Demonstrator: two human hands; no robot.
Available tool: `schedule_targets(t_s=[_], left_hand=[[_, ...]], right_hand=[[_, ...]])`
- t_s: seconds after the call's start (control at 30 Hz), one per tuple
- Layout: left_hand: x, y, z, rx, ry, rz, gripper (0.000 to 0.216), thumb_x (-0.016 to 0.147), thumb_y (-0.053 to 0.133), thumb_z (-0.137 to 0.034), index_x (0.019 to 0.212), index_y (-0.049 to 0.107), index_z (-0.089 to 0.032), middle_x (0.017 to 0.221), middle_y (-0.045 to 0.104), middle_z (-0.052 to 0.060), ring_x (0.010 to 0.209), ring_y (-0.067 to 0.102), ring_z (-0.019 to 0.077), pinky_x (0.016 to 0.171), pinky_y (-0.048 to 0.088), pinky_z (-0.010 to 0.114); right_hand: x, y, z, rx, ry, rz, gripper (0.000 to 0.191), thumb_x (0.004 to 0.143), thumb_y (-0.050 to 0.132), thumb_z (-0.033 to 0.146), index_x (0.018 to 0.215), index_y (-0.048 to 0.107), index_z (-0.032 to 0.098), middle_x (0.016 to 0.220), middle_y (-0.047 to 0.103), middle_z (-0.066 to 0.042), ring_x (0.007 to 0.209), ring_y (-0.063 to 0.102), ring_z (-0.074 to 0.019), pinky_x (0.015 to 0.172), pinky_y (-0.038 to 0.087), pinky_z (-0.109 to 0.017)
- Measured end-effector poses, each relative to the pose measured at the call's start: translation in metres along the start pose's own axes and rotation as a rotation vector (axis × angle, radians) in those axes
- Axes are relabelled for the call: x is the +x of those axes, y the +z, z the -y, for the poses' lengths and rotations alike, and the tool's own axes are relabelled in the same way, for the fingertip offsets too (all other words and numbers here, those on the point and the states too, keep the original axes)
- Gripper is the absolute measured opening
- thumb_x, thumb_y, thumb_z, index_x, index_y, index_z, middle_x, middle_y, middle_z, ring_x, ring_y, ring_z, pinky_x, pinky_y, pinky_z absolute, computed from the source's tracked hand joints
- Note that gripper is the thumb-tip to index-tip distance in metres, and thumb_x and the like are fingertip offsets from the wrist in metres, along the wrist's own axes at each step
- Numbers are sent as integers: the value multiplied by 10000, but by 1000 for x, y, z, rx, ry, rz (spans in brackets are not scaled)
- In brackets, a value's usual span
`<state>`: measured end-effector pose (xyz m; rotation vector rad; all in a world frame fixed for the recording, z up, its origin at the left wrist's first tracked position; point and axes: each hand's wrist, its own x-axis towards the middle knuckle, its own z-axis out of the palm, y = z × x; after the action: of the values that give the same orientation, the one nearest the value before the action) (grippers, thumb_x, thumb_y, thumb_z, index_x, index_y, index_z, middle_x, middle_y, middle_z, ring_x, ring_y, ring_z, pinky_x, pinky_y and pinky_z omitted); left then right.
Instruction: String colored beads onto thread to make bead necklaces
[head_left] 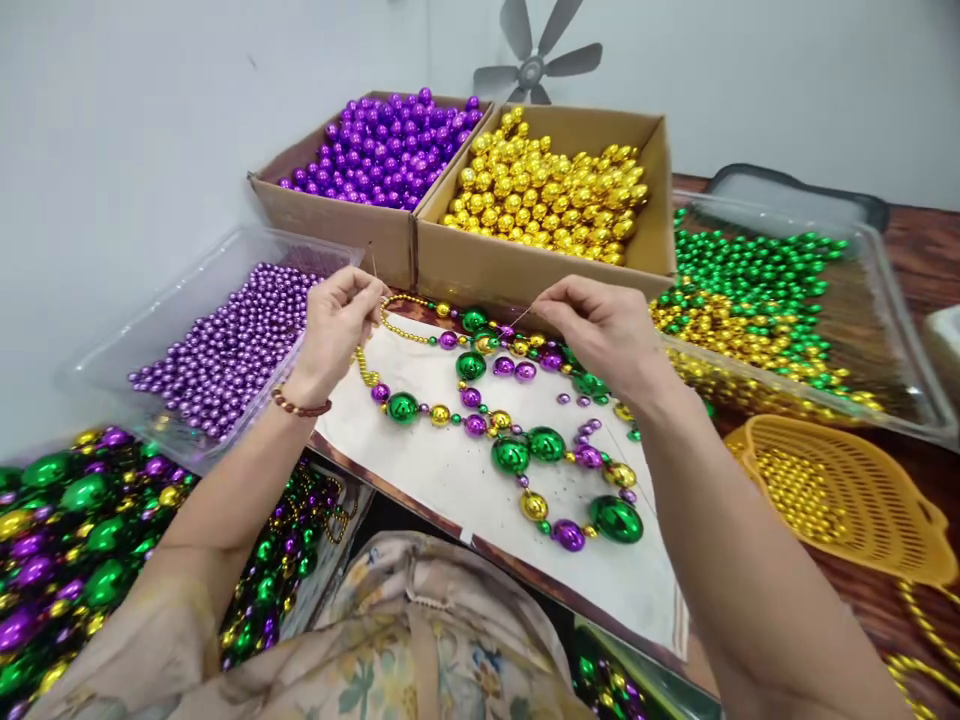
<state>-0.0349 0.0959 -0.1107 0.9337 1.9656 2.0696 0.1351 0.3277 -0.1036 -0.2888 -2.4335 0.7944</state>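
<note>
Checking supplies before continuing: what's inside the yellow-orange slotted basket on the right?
Small gold beads lie inside the slotted basket. Anything beneath their top layer is covered and cannot be seen.

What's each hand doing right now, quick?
Left hand: closed, pinching a thin piece that pokes up above the fingertips; can't tell exactly what it is.
Right hand: closed, thumb and finger pinching a thread.

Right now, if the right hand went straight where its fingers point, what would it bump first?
The right hand would probably bump the front of the cardboard box with the gold balls, but depth is hard to tell.
</note>
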Motion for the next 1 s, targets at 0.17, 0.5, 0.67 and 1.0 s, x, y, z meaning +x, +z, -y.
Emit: schedule_targets(t_s=[0.17,0.5,0.67,1.0], left_hand=[[-29,3,-85,-9,153,116,106,877,688,-189,775,677,-166,550,588,-33,431,523,60,439,405,188],[-50,44,-133,-177,27,223,210,934,548,-88,779,679,-139,610,620,-19,538,614,70,620,559,238],[-52,57,-88,-78,-219,308,101,863,682,-135,777,733,-121,559,594,-21,407,485,22,404,367,136],[-51,84,-9,-238,-353,476,115,796,764,-189,850,762,-87,586,618,5,428,482,33,415,335,161]], right_hand=[[-6,-28,-1,-42,-41,-81,136,844,577,200,723,631,231,727,680,-18,674,597,-178,626,446,-312],[-35,-76,27,166,-17,-229,143,857,594,146,720,596,185,591,544,22,502,458,-90,574,385,-271],[-33,-77,51,304,-56,-183,155,878,574,136,731,572,186,660,584,-3,535,582,-121,541,433,-268],[-24,-21,65,588,68,102,138,920,557,237,792,538,189,800,691,-34,650,677,-117,488,472,-211]])
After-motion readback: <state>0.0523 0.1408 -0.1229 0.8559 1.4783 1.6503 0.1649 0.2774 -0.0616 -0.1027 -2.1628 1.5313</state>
